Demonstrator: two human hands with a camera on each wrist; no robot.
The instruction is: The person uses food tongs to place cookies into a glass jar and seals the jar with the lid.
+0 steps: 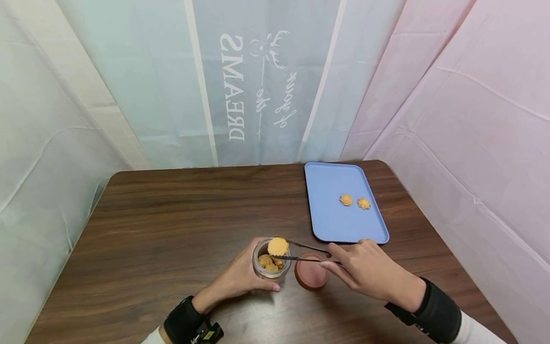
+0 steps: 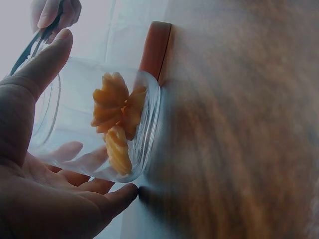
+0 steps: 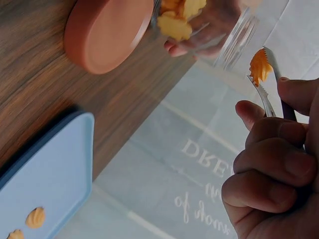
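My left hand (image 1: pixel 240 274) grips a clear glass jar (image 2: pixel 75 102) standing on the table, thumb on one side and fingers around the other. Several golden cookies (image 2: pixel 110 99) lie at its bottom. My right hand (image 1: pixel 367 270) holds metal tongs (image 1: pixel 301 258), fingers curled about the handles. Between the tong tips a ridged cookie (image 3: pixel 260 67) is pinched, just above the jar's open mouth. Right beside the jar lies its reddish-brown round lid (image 1: pixel 311 275).
A blue tray (image 1: pixel 328 217) sits at the far right of the wooden table (image 1: pixel 185 215), bearing a swirled cookie (image 1: pixel 346 200) and a flower-shaped cookie (image 1: pixel 363 204). Pale curtains (image 1: pixel 167 95) hang behind the table and along both sides.
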